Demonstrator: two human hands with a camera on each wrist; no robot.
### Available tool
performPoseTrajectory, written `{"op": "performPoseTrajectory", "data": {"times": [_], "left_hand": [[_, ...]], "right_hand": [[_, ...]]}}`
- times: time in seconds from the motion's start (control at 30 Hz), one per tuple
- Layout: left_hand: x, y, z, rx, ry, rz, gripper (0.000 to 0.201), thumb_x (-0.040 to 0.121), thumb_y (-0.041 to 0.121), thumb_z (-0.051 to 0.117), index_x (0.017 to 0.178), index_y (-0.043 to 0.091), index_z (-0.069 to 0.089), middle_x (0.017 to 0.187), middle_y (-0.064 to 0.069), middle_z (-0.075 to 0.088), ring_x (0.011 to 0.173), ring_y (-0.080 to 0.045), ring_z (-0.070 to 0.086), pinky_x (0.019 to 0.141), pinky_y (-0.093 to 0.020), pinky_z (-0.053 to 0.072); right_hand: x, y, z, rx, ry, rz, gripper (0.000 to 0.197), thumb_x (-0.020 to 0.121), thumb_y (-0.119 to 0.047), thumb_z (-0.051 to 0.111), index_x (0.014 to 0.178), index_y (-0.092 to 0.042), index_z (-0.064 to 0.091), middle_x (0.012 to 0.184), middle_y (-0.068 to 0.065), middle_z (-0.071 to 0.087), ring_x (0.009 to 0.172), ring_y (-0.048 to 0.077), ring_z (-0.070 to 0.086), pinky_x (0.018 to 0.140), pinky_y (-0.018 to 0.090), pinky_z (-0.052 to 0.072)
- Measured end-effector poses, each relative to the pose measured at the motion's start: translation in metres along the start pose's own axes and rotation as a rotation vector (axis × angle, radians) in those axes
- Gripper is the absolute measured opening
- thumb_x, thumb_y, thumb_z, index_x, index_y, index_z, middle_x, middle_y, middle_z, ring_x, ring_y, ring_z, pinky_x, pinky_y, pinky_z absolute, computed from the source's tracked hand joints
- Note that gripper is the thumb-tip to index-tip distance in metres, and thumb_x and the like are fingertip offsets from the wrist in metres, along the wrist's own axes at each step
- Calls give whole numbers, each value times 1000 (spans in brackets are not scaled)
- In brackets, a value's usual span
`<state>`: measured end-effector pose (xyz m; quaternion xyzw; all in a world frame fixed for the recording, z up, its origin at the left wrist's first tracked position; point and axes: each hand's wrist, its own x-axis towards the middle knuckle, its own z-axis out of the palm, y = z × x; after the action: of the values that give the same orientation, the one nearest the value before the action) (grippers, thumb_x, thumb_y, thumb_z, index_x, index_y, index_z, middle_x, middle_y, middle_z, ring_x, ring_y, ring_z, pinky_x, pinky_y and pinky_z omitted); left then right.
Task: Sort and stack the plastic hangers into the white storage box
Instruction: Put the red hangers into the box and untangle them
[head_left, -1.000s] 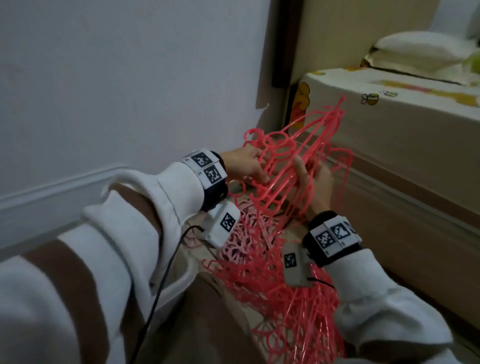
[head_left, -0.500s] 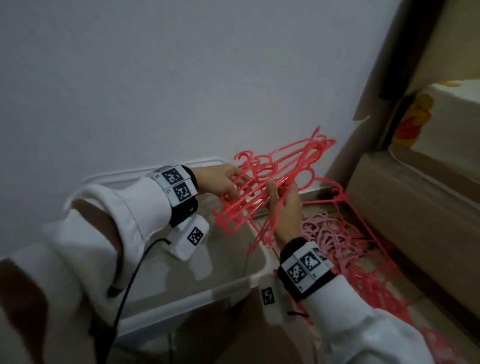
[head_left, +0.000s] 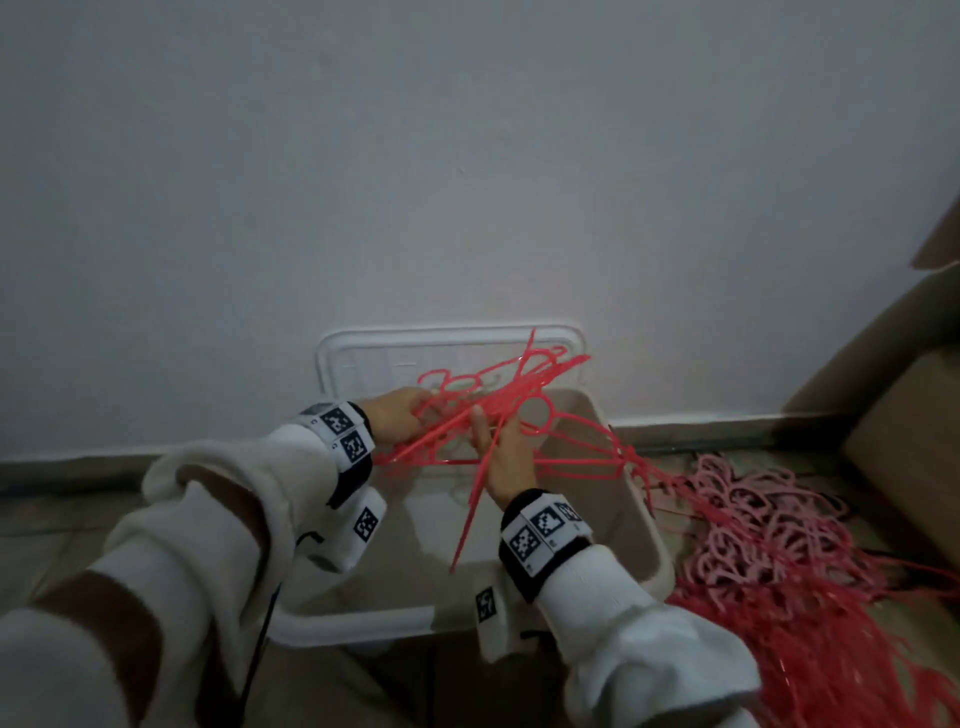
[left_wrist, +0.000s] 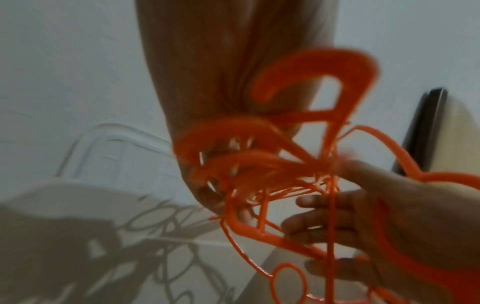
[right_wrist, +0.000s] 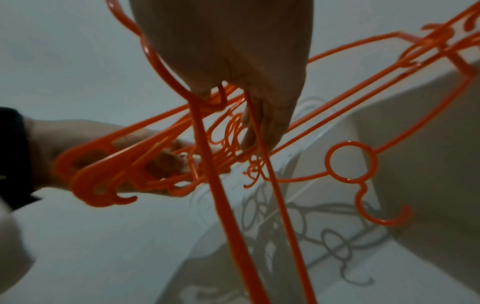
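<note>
A bundle of red hangers (head_left: 488, 410) sits at frame centre in the head view, held above the open white storage box (head_left: 647, 540). The left hand (head_left: 400, 423) has its fingers curled around the hook ends. The right hand (head_left: 506, 457) steadies the shoulder bars, fingers curled through the frames. A larger pile of hangers (head_left: 779, 561) lies on the floor at lower right, just beside the box.

Handling, as judged: the hangers appear thin, light and springy. Hooks and loops snag each other readily, and one arm of the bundle trails toward the pile. Take hold at the gathered hooks and support the bars midway. Thin bars may snap if forced apart.
</note>
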<state>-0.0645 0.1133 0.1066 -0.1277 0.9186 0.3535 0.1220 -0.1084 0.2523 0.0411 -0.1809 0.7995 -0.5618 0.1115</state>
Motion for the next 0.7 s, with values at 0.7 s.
{"op": "performPoseTrajectory", "data": {"times": [0.7], "left_hand": [[58,102,96,-20,12,146,32,90,3,51,122,0,55,124,-16,58,115,-28,54,93,-25,40]], "right_hand": [[1,41,-183,-520,73,1,29,80,-5,63,109,-3,62,112,12,66,103,22,60,79,15,38]]}}
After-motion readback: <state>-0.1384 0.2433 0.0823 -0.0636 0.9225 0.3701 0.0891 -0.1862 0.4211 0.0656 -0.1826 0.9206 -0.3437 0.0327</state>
